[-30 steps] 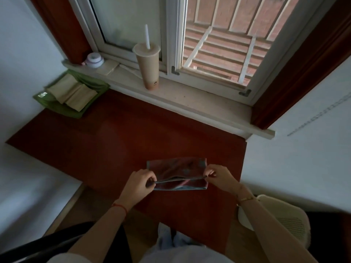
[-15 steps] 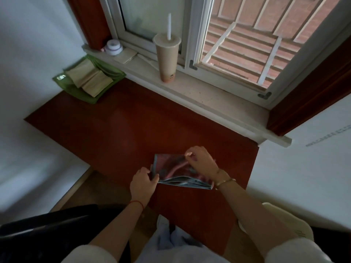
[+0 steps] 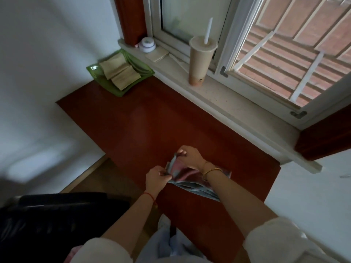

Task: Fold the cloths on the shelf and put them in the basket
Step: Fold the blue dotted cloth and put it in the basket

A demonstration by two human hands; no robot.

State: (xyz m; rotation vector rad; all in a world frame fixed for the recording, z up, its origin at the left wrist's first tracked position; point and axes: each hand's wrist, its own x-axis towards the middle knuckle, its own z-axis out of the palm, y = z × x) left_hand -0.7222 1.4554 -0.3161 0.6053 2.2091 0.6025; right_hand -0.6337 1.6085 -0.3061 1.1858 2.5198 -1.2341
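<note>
A patterned red and grey cloth [image 3: 191,186] lies folded on the dark red shelf [image 3: 152,126], near its front edge. My left hand [image 3: 156,178] pinches the cloth's left end. My right hand [image 3: 190,158] reaches across from the right and grips the same end a little farther back, lifting it off the shelf. My right forearm covers the middle of the cloth. At the shelf's far left corner sits a green basket [image 3: 106,84] that holds two folded beige cloths [image 3: 119,71].
A tall drink cup with a straw [image 3: 200,60] stands on the pale window sill [image 3: 228,105]. A small white jar [image 3: 147,44] and a flat pad [image 3: 156,54] sit at the sill's left end. A dark chair [image 3: 57,221] is at lower left.
My right hand crossed from the cloth's right end to its left end, folding the cloth over. The camera view shifted right, and both hands now meet at the left end.
</note>
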